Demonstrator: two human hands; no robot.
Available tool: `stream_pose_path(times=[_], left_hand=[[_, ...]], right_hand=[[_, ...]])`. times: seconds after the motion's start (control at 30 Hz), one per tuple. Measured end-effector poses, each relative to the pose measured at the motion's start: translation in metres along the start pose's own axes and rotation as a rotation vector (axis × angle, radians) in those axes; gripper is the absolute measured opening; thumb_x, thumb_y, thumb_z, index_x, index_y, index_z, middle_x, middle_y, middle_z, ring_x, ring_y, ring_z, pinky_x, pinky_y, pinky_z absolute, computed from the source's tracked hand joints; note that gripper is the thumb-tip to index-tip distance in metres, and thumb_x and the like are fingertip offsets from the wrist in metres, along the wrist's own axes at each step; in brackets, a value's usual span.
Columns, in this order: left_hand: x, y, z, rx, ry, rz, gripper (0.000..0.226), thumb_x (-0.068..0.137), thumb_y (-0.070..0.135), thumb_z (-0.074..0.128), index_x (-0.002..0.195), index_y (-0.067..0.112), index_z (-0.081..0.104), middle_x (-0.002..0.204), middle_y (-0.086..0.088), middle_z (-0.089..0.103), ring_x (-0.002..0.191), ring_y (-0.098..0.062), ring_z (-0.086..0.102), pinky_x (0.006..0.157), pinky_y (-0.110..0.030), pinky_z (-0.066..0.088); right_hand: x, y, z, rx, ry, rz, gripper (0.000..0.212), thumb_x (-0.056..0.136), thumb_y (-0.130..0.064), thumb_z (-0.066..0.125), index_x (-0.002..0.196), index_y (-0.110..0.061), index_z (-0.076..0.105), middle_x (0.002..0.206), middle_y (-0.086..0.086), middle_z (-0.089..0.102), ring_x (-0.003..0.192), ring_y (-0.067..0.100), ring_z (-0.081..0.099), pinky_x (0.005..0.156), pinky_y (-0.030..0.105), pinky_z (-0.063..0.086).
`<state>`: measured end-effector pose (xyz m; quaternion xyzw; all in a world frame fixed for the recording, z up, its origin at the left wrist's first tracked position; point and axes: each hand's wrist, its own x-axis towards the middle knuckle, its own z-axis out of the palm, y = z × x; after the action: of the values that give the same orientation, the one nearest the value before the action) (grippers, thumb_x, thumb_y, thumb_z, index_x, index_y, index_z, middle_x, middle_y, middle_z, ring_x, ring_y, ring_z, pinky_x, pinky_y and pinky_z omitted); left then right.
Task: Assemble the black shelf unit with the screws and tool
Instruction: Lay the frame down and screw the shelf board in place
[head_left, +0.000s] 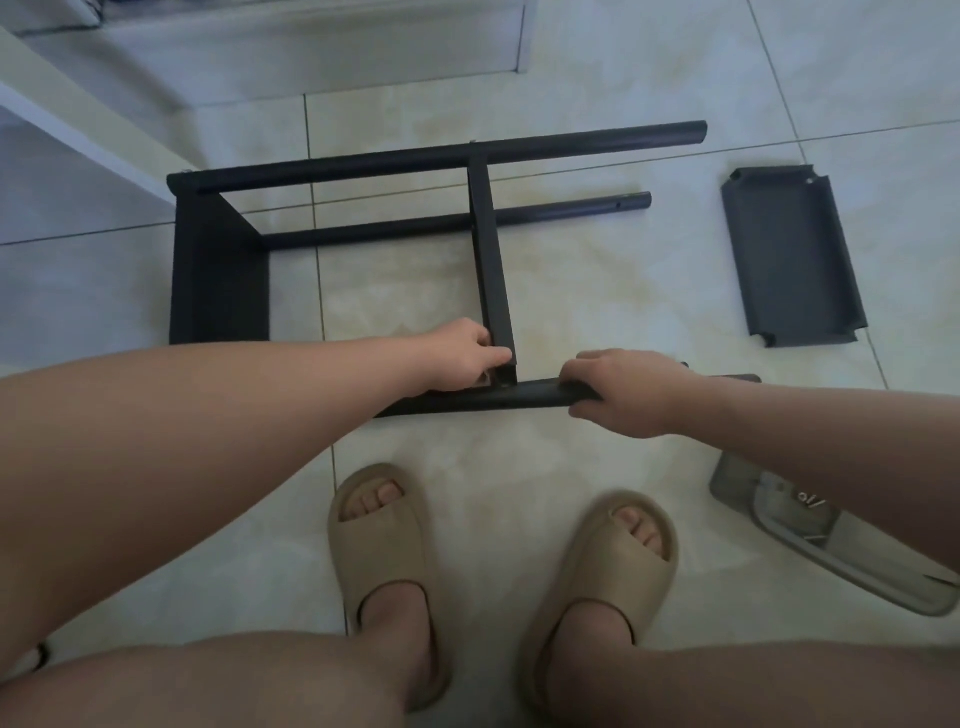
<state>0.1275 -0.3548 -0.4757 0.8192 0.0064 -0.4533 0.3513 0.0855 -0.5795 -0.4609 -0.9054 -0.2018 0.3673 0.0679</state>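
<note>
The left hand (467, 358) grips the near end of a flat black metal shelf panel (491, 260) with its fingers curled round the edge, apparently steadying it while a joint is lined up. The right hand (623, 389) is wrapped over a black round metal tube (488, 401) that lies crosswise right at that panel end, probably pushing the tube in against the panel's corner so the screw holes meet. The left hand hides whether the two parts are fully seated. Both parts belong to the half-built black shelf unit (332, 167), which lies on its side on the pale tiled floor (597, 291), likely so that each joint is within easy reach. Three tubes are in view: the held one, a long far tube (571, 143) and a shorter middle tube (415, 223). There are three panels: the gripped one, a broad black end panel (223, 280) at the left, and a loose dark grey panel (789, 260) lying well apart to the right, apparently waiting its turn. One grey plastic tray (857, 543), partly under the right forearm, holds small silver screws (810, 500) that are too small to count. No tool can be made out. Two beige foam slippers (384, 535) stand just behind the work.
</note>
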Motion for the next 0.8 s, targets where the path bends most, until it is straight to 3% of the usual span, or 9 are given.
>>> stream_pose_path(times=[0.1, 0.3, 0.5, 0.63, 0.73, 0.8], left_hand=[[-0.001, 0.000, -0.004, 0.042, 0.035, -0.001, 0.034, 0.101, 0.037, 0.056, 0.102, 0.006, 0.069, 0.105, -0.010, 0.071, 0.097, -0.027, 0.063, 0.095, -0.037, 0.048], [-0.002, 0.004, -0.011, 0.113, 0.052, -0.021, 0.030, 0.099, 0.043, 0.056, 0.087, 0.017, 0.064, 0.096, -0.004, 0.065, 0.096, -0.026, 0.060, 0.087, -0.033, 0.045], [-0.001, 0.010, -0.020, 0.113, 0.058, -0.031, 0.030, 0.101, 0.041, 0.054, 0.101, 0.013, 0.067, 0.108, -0.007, 0.065, 0.103, -0.026, 0.059, 0.090, -0.032, 0.043], [-0.002, 0.010, -0.023, 0.095, 0.081, -0.045, 0.035, 0.101, 0.040, 0.055, 0.108, 0.010, 0.070, 0.113, -0.008, 0.068, 0.108, -0.027, 0.060, 0.101, -0.037, 0.045], [-0.004, 0.008, -0.020, 0.093, 0.115, -0.042, 0.031, 0.100, 0.039, 0.056, 0.093, 0.013, 0.070, 0.097, -0.006, 0.067, 0.096, -0.026, 0.061, 0.081, -0.031, 0.048], [-0.007, 0.008, -0.015, 0.102, 0.163, -0.047, 0.029, 0.100, 0.039, 0.056, 0.086, 0.016, 0.066, 0.088, -0.002, 0.064, 0.090, -0.025, 0.060, 0.068, -0.028, 0.042]], right_hand=[[-0.004, 0.001, -0.012, 0.016, 0.071, -0.001, 0.025, 0.100, -0.037, 0.052, 0.123, -0.026, 0.057, 0.112, -0.008, 0.054, 0.104, 0.018, 0.053, 0.082, 0.038, 0.046], [0.004, 0.001, -0.023, -0.036, 0.061, 0.037, 0.025, 0.104, -0.033, 0.048, 0.125, -0.024, 0.057, 0.118, -0.006, 0.055, 0.108, 0.021, 0.054, 0.084, 0.041, 0.048], [0.013, 0.006, -0.027, -0.011, 0.085, 0.012, 0.023, 0.105, -0.030, 0.046, 0.123, -0.022, 0.058, 0.107, -0.005, 0.052, 0.092, 0.019, 0.050, 0.076, 0.038, 0.043], [0.018, 0.006, -0.029, 0.014, 0.085, 0.038, 0.024, 0.105, -0.033, 0.046, 0.125, -0.025, 0.057, 0.108, -0.004, 0.055, 0.100, 0.024, 0.054, 0.079, 0.040, 0.044], [0.017, 0.007, -0.022, -0.081, 0.109, 0.055, 0.034, 0.107, -0.040, 0.039, 0.138, -0.029, 0.048, 0.118, -0.002, 0.059, 0.106, 0.026, 0.056, 0.082, 0.036, 0.037], [0.013, 0.009, -0.014, -0.155, 0.126, 0.061, 0.042, 0.108, -0.043, 0.035, 0.148, -0.030, 0.038, 0.132, -0.002, 0.056, 0.118, 0.027, 0.052, 0.098, 0.039, 0.036]])
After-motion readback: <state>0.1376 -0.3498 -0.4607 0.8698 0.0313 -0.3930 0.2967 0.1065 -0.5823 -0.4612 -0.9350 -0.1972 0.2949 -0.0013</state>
